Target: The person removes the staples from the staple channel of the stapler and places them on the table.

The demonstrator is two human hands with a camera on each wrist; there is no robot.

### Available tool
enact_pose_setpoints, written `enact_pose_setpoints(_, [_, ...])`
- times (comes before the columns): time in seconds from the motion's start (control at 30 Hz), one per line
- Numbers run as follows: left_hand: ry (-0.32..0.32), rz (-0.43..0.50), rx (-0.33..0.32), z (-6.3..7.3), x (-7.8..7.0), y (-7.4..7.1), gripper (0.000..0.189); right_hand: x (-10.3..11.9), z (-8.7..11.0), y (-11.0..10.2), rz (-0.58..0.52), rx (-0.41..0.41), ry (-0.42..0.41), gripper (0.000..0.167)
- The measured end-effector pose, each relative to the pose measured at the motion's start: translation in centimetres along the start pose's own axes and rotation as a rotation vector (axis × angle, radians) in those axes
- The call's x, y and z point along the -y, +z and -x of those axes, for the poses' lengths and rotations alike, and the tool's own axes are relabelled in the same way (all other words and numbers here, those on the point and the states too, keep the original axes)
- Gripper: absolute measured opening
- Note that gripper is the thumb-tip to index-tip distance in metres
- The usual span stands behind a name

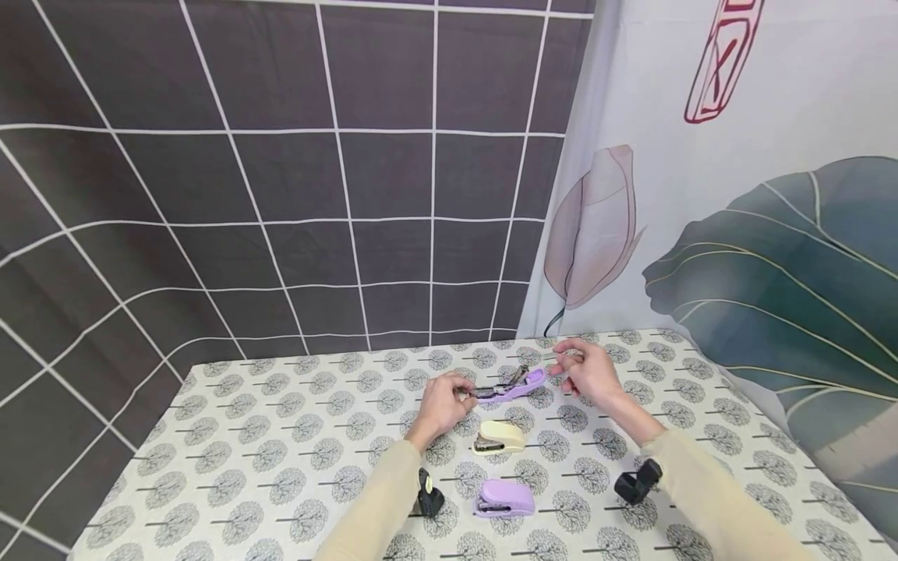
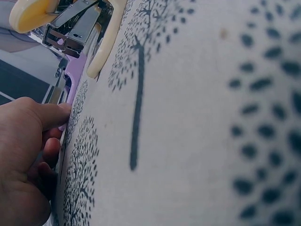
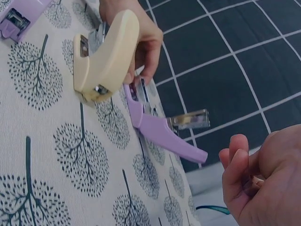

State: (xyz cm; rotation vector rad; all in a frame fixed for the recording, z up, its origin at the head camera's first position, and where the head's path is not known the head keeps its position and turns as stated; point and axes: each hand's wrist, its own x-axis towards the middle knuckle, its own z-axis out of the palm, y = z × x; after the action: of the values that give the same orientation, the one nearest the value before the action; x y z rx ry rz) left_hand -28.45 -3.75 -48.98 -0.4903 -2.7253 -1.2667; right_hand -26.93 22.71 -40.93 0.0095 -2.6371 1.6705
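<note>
A purple stapler (image 1: 533, 382), its top flipped up and back, lies on the table with its base spread out. My left hand (image 1: 443, 403) pinches its front end; in the left wrist view the thumb and fingers (image 2: 59, 113) meet at that end. Just off the stapler's other end is my right hand (image 1: 588, 372), fingers loosely bent. In the right wrist view the right hand (image 3: 268, 176) stands apart from the purple stapler, and I see no clear object in it. A cream stapler (image 1: 500, 438) sits closer to me than the purple one.
A second purple stapler (image 1: 505, 497), closed, lies nearest me on the tree-patterned tablecloth (image 1: 281, 483). Behind the table hang a dark gridded cloth (image 1: 386, 179) and a pale curtain (image 1: 659, 93) with leaf prints. Both wrists wear black cameras.
</note>
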Motion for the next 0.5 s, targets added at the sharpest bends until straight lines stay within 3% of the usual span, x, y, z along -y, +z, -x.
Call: enact_pose_setpoints(0.5, [0.02,0.001,-0.014,0.0,0.0,-0.1,0.018,-2.1,0.0,-0.6,0.055,-0.029,0.057,0.024])
